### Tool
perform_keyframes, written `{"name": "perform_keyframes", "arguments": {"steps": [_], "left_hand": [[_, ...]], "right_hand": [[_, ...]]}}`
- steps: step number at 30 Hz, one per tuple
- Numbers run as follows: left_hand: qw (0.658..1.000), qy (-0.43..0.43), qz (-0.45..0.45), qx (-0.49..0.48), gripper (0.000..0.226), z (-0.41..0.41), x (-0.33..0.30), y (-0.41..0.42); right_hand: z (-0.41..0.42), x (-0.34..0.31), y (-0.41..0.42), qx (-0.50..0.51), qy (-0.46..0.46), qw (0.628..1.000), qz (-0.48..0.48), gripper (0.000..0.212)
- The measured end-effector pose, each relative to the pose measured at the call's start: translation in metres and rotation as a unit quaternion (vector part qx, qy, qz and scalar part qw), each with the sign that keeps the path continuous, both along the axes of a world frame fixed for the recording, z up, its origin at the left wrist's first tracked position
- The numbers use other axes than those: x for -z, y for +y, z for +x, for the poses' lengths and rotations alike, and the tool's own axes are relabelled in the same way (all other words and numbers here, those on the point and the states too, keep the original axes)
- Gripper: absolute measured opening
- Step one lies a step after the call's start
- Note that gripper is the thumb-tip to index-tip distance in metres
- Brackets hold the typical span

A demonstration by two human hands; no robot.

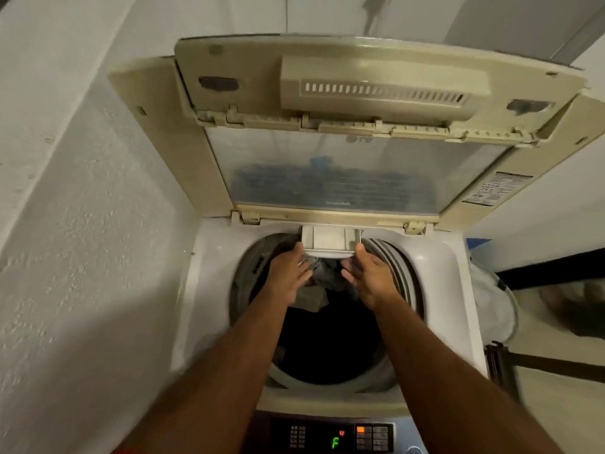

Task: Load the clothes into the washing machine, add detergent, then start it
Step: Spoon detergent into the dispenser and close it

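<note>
A white top-loading washing machine (209, 290) stands below me with its folding lid (360, 178) raised. Dark and grey clothes (327, 339) lie in the drum. At the drum's back rim a pale detergent drawer (329, 242) juts out. My left hand (288, 276) reaches to the drawer's left corner with fingers straight, its fingertip touching it. My right hand (368, 276) reaches to the drawer's right corner, thumb at its edge, fingers relaxed. Neither hand holds anything. The control panel (330, 437) at the front shows a green "F".
A textured white wall (82, 224) presses close on the left. To the right of the machine stands a white mesh laundry basket (494, 306), with a dark bar (556, 365) and tiled floor beyond. The raised lid fills the space behind the drum.
</note>
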State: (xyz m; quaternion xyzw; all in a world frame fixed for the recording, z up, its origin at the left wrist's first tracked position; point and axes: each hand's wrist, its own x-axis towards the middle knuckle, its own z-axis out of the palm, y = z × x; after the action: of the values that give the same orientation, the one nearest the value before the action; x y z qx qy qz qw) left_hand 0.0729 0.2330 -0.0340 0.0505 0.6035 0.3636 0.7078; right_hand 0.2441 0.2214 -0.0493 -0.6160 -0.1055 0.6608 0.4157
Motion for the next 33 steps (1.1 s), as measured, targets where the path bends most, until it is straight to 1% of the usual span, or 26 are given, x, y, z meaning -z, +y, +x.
{"name": "perform_keyframes", "arguments": {"steps": [1, 4, 8, 10, 14, 15, 16, 19, 20, 22, 24, 26, 30, 33], "left_hand": [[1.000, -0.009, 0.002, -0.006, 0.028, 0.001, 0.004, 0.000], [0.999, -0.021, 0.006, -0.037, 0.018, 0.004, 0.010, 0.000], [0.997, -0.019, 0.037, -0.070, 0.020, 0.008, 0.009, 0.010], [0.995, -0.030, 0.053, -0.074, 0.019, 0.010, 0.003, 0.019], [0.996, -0.011, 0.039, -0.077, 0.021, 0.012, 0.001, 0.024], [0.996, -0.018, 0.033, -0.078, 0.025, 0.012, 0.001, 0.025], [0.996, -0.027, 0.028, -0.081, 0.033, 0.012, 0.000, 0.025], [0.990, -0.091, 0.004, -0.105, 0.075, 0.013, -0.008, 0.027], [0.986, -0.119, -0.001, -0.113, 0.087, 0.013, -0.012, 0.028], [0.979, -0.161, -0.004, -0.125, 0.105, 0.015, -0.019, 0.028], [0.973, -0.185, -0.009, -0.139, 0.115, 0.018, -0.027, 0.029], [0.968, -0.196, -0.009, -0.153, 0.119, 0.021, -0.033, 0.033], [0.968, -0.183, 0.007, -0.170, 0.110, 0.026, -0.041, 0.037], [0.971, -0.182, 0.014, -0.155, 0.115, 0.025, -0.042, 0.033]], "right_hand": [[-0.001, 0.004, 0.000, 0.016, 0.006, 1.000, 0.003, 0.026], [-0.007, 0.010, -0.003, 0.058, 0.029, 0.998, 0.014, 0.026], [-0.012, 0.009, 0.008, 0.091, 0.024, 0.995, 0.018, 0.023], [-0.014, 0.006, 0.018, 0.101, 0.014, 0.995, 0.022, 0.024], [-0.017, 0.001, 0.026, 0.093, 0.014, 0.995, 0.020, 0.028], [-0.018, -0.002, 0.026, 0.098, 0.024, 0.995, 0.015, 0.033], [-0.020, -0.006, 0.027, 0.106, 0.044, 0.993, 0.012, 0.042], [-0.024, -0.021, 0.028, 0.138, 0.152, 0.979, 0.008, 0.088], [-0.025, -0.025, 0.028, 0.143, 0.179, 0.973, 0.011, 0.100], [-0.028, -0.032, 0.027, 0.144, 0.208, 0.967, 0.018, 0.114], [-0.032, -0.039, 0.028, 0.149, 0.221, 0.964, 0.020, 0.122], [-0.034, -0.044, 0.034, 0.151, 0.231, 0.961, 0.020, 0.126], [-0.035, -0.046, 0.037, 0.147, 0.238, 0.960, 0.029, 0.127], [-0.032, -0.048, 0.033, 0.136, 0.249, 0.958, 0.038, 0.131]]}}
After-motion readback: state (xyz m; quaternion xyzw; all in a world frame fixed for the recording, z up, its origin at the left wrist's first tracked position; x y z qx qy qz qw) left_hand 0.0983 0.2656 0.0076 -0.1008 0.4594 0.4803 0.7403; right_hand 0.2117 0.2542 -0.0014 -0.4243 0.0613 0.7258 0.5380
